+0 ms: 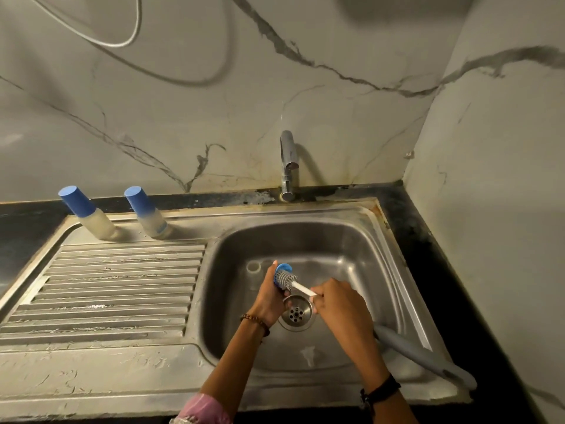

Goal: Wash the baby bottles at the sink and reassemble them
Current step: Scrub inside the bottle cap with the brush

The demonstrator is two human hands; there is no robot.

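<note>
Your left hand [270,296] grips a blue bottle part [282,270] over the sink [351,249] drain [296,313], while your right hand [339,304] pinches a small brush [289,278] by its white handle, bristles inside it. Two capped baby bottles [88,215] stand far left on the drainboard [116,289]; a grey brush handle [422,353] lies near right.

A white cable [134,32] loops across the marble wall [336,50].
</note>
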